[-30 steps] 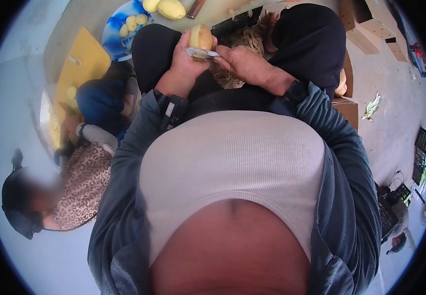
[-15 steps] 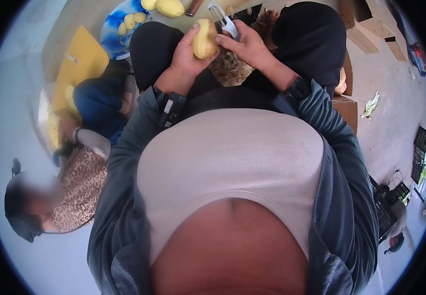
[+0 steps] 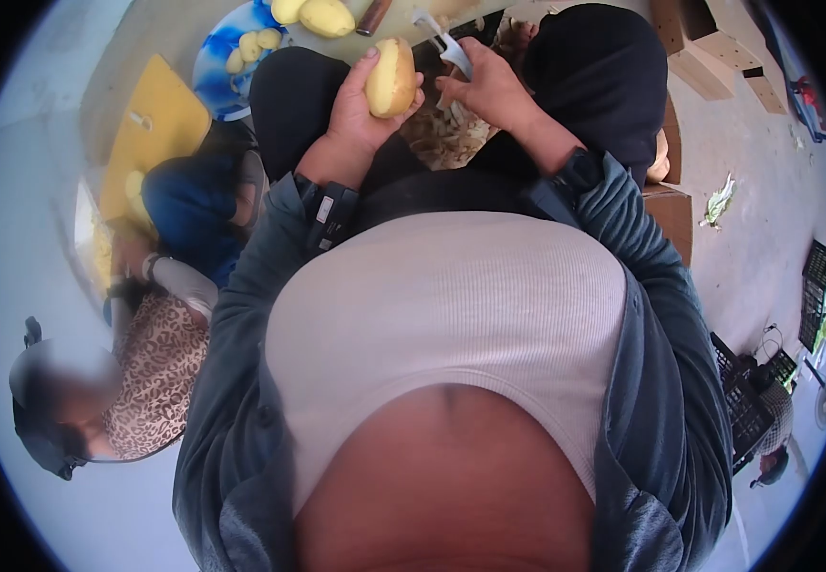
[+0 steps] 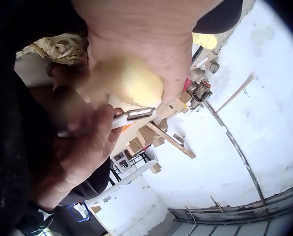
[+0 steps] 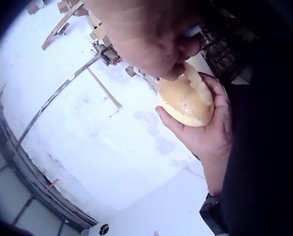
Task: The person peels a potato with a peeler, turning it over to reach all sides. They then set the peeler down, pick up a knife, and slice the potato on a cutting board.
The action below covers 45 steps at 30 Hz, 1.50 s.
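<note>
So, L hand (image 3: 356, 119) has its fingers curled round a part-peeled potato (image 3: 391, 81), held up above the lap b/w the knees; pale flesh shows on one side, brown skin on the other. R hand (image 3: 497, 93) grips a white peeler (image 3: 455, 54), fingers round the handle, blade end pointing away from the body. Head view has a gap b/w blade & potato. Strip of peel (image 5: 199, 86) shows by R hand in R wrist view. Heap of peelings (image 3: 446, 138) below the hands, b/w the legs. Beyond the L knee: blue-&-white plate (image 3: 208, 76) w/ small peeled potatoes (image 3: 249, 48), bigger peeled potatoes (image 3: 327, 16) nr it, then a brown handle (image 3: 375, 16). 2nd person (image 3: 160, 372) in leopard-print top on the L, nr a yellow board (image 3: 160, 110). Cardboard boxes (image 3: 718, 48) on R side, + leafy scrap (image 3: 719, 200) on the floor.
</note>
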Each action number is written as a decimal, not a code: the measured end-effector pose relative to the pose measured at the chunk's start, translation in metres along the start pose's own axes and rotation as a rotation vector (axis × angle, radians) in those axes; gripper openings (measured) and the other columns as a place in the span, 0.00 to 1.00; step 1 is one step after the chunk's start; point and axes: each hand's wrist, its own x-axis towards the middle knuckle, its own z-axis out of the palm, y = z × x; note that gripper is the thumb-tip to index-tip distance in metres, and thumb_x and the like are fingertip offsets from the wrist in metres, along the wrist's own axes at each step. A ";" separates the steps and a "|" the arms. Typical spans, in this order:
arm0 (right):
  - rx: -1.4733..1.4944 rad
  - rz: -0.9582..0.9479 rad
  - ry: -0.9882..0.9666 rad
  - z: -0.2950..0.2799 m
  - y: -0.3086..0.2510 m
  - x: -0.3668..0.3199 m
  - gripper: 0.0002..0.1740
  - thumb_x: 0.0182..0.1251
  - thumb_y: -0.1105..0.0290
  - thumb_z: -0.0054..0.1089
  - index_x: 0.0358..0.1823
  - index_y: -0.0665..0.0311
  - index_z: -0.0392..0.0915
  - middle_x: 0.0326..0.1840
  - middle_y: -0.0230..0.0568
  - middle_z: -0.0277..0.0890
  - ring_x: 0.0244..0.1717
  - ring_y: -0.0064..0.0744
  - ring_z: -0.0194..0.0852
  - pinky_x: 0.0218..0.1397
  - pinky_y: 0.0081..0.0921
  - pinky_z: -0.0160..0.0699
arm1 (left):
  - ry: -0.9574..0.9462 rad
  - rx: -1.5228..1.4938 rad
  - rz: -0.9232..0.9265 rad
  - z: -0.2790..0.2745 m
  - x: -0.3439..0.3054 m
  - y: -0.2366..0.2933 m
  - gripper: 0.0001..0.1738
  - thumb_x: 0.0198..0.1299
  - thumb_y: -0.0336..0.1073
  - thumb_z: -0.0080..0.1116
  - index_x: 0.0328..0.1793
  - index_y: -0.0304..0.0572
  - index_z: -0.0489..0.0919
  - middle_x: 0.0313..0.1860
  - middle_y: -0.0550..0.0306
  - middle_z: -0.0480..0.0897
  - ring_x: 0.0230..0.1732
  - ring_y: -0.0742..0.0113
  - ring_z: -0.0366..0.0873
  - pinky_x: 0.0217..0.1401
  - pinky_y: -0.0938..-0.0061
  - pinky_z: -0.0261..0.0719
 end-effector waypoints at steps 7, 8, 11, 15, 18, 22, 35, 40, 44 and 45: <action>0.081 -0.093 0.001 -0.005 -0.003 0.000 0.16 0.68 0.59 0.49 0.41 0.66 0.71 0.31 0.57 0.75 0.38 0.59 0.73 0.41 0.44 0.72 | 0.012 0.104 -0.062 0.007 -0.001 -0.002 0.30 0.65 0.55 0.41 0.61 0.38 0.70 0.54 0.43 0.76 0.55 0.50 0.75 0.50 0.59 0.77; 0.087 -0.068 -0.018 -0.006 -0.009 0.000 0.15 0.69 0.59 0.49 0.40 0.67 0.70 0.30 0.57 0.74 0.37 0.60 0.73 0.40 0.45 0.72 | 0.010 0.119 -0.078 0.007 -0.003 0.001 0.31 0.65 0.56 0.39 0.61 0.38 0.70 0.54 0.42 0.76 0.54 0.50 0.75 0.49 0.60 0.77; 0.042 -0.061 -0.012 -0.009 -0.015 -0.001 0.15 0.70 0.59 0.47 0.38 0.67 0.69 0.28 0.58 0.74 0.35 0.61 0.73 0.37 0.47 0.72 | -0.048 0.154 -0.109 0.005 -0.002 0.001 0.30 0.65 0.57 0.40 0.61 0.39 0.71 0.51 0.44 0.77 0.51 0.53 0.77 0.45 0.62 0.79; -0.026 -0.038 -0.039 -0.012 -0.022 -0.002 0.16 0.70 0.58 0.46 0.37 0.67 0.69 0.28 0.58 0.74 0.34 0.62 0.73 0.37 0.48 0.71 | -0.010 0.191 -0.122 0.005 0.000 -0.002 0.28 0.65 0.58 0.41 0.56 0.44 0.73 0.46 0.47 0.80 0.46 0.55 0.78 0.39 0.64 0.77; -0.028 -0.026 -0.088 -0.010 -0.023 -0.005 0.16 0.70 0.58 0.45 0.38 0.67 0.69 0.28 0.58 0.75 0.36 0.61 0.73 0.38 0.48 0.72 | -0.024 0.248 -0.128 0.001 0.000 -0.004 0.28 0.65 0.60 0.40 0.56 0.47 0.73 0.47 0.51 0.79 0.45 0.56 0.78 0.38 0.65 0.76; 0.002 -0.137 -0.212 -0.004 -0.031 -0.015 0.16 0.70 0.58 0.45 0.39 0.67 0.69 0.29 0.58 0.75 0.37 0.61 0.74 0.39 0.48 0.72 | 0.075 0.120 -0.106 -0.006 0.007 -0.007 0.26 0.65 0.60 0.42 0.56 0.49 0.73 0.48 0.55 0.78 0.45 0.60 0.76 0.39 0.66 0.77; -0.073 -0.056 -0.012 -0.009 -0.025 -0.006 0.16 0.71 0.57 0.46 0.37 0.66 0.69 0.27 0.57 0.74 0.34 0.61 0.73 0.37 0.49 0.70 | 0.017 0.221 -0.070 0.010 -0.010 -0.006 0.28 0.66 0.59 0.40 0.58 0.45 0.72 0.44 0.49 0.79 0.41 0.57 0.78 0.34 0.69 0.75; -0.019 -0.089 -0.077 -0.005 -0.027 -0.011 0.18 0.70 0.57 0.46 0.35 0.67 0.68 0.28 0.58 0.74 0.35 0.62 0.73 0.38 0.48 0.71 | -0.013 0.182 -0.104 0.001 -0.009 -0.006 0.28 0.66 0.59 0.40 0.56 0.45 0.73 0.44 0.51 0.79 0.40 0.58 0.78 0.32 0.68 0.75; -0.064 -0.090 -0.113 -0.005 -0.027 -0.012 0.18 0.70 0.57 0.46 0.36 0.68 0.68 0.28 0.59 0.74 0.35 0.62 0.73 0.38 0.48 0.72 | -0.011 0.147 -0.118 0.000 -0.010 -0.006 0.27 0.66 0.58 0.40 0.55 0.45 0.73 0.44 0.53 0.80 0.39 0.58 0.78 0.32 0.68 0.75; -0.073 -0.095 -0.113 -0.005 -0.027 -0.012 0.18 0.70 0.57 0.45 0.36 0.68 0.68 0.28 0.59 0.74 0.35 0.62 0.73 0.38 0.48 0.72 | -0.011 0.147 -0.118 0.001 -0.011 -0.007 0.27 0.66 0.58 0.40 0.55 0.45 0.73 0.44 0.53 0.80 0.39 0.58 0.78 0.32 0.68 0.75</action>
